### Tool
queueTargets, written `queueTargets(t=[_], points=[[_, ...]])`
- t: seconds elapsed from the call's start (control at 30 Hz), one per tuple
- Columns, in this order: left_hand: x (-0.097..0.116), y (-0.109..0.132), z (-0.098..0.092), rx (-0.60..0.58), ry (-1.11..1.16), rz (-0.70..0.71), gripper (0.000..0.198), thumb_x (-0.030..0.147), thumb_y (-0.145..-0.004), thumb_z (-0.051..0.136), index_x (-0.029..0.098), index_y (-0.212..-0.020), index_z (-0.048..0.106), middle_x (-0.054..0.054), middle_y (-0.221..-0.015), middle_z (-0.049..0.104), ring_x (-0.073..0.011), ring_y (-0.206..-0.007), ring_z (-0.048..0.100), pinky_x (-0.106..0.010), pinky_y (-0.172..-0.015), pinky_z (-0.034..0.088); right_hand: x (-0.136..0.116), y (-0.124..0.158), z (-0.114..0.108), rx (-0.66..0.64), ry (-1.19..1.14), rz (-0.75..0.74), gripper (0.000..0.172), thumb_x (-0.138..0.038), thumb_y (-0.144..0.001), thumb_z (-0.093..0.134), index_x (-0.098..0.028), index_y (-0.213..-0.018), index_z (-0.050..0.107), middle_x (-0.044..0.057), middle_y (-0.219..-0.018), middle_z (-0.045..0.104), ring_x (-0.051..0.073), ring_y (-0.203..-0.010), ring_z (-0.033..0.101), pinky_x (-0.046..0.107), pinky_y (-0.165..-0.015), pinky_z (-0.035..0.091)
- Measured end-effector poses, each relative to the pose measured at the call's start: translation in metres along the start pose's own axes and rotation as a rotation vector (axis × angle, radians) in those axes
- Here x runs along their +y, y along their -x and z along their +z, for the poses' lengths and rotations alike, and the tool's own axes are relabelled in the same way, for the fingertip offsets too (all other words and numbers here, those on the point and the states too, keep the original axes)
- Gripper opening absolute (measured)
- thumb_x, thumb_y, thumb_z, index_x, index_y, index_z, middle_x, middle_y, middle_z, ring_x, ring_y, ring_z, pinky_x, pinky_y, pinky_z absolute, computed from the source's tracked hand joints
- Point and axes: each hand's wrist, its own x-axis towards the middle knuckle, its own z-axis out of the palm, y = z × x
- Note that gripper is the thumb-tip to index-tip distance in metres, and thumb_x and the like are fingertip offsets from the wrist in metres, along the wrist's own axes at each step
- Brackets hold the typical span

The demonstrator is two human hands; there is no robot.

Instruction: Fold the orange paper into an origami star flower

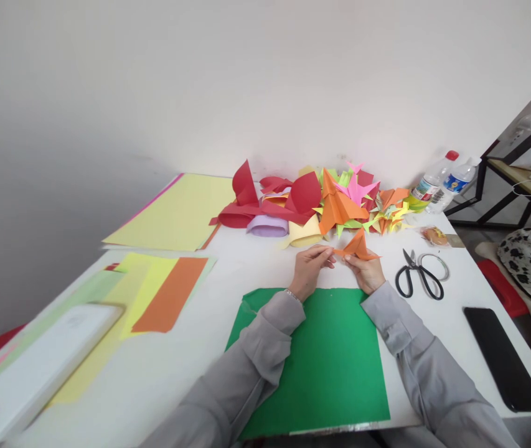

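Between my hands, above the far edge of the green sheet (335, 361), is a folded orange paper piece (359, 245) with a raised pointed flap. My left hand (310, 267) pinches its thin left tip between thumb and fingers. My right hand (366, 271) grips the body from below, its fingers partly hidden by the paper. Just beyond stands a larger orange folded paper plane (337, 205), leaning on a pile of folded paper. To the right of my right hand lie black-handled scissors (418, 275) beside a silvery ring (439, 264).
Red curled paper shapes (244, 199) and a pink folded star (356, 186) sit along the wall. Two bottles (433, 180) stand back right, with a black phone (503, 358) nearer. On the left are yellow sheets (172, 211), an orange strip (172, 295) and a white box (55, 367).
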Motion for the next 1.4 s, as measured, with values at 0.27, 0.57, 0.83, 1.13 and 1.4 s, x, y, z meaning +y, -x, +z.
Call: queueTargets(t=[0.27,0.57,0.83,1.13,1.4], points=[[0.001,-0.001,-0.001,0.003,0.126,-0.082,0.025,0.033,-0.068,0.07,0.01,-0.078,0.069,-0.007,-0.072,0.065,-0.0137,-0.057,0.06,-0.027,-0.049,0.049,0.002,-0.003,-0.004,0.023,0.002,0.001,0.031,-0.013,-0.047,0.083,-0.015,-0.074,0.066,-0.002,-0.061,0.065,0.014,-0.061,0.061,0.031,-0.066,0.052],[-0.002,-0.002,-0.001,0.038,0.003,-0.07,0.029,0.038,-0.068,0.07,0.009,-0.066,0.064,-0.005,-0.062,0.063,-0.0113,-0.051,0.058,-0.026,-0.05,0.05,0.002,-0.002,-0.002,0.004,0.007,0.007,0.031,-0.014,-0.046,0.083,-0.015,-0.073,0.067,-0.003,-0.061,0.065,0.013,-0.061,0.059,0.027,-0.062,0.051],[-0.008,-0.004,0.0,0.047,-0.003,-0.043,0.028,0.038,-0.07,0.067,0.01,-0.074,0.064,-0.003,-0.065,0.062,-0.0109,-0.053,0.058,-0.026,-0.049,0.052,0.0,-0.001,0.0,0.007,0.018,-0.004,0.029,-0.014,-0.046,0.083,-0.016,-0.071,0.066,-0.003,-0.058,0.064,0.013,-0.058,0.058,0.03,-0.063,0.051],[0.0,-0.002,0.0,0.005,0.082,-0.061,0.031,0.04,-0.072,0.066,0.009,-0.077,0.065,-0.005,-0.068,0.062,-0.013,-0.057,0.059,-0.028,-0.05,0.051,0.001,-0.003,-0.003,0.017,-0.005,-0.001,0.03,-0.013,-0.047,0.083,-0.016,-0.071,0.067,-0.003,-0.059,0.064,0.014,-0.06,0.06,0.029,-0.064,0.051],[-0.002,-0.002,0.0,0.046,-0.08,-0.04,0.027,0.038,-0.07,0.068,0.012,-0.063,0.063,-0.001,-0.053,0.059,-0.0107,-0.047,0.055,-0.025,-0.05,0.048,0.003,-0.002,-0.003,0.001,0.046,-0.023,0.029,-0.014,-0.048,0.083,-0.015,-0.073,0.068,-0.002,-0.06,0.066,0.013,-0.058,0.059,0.029,-0.062,0.051]])
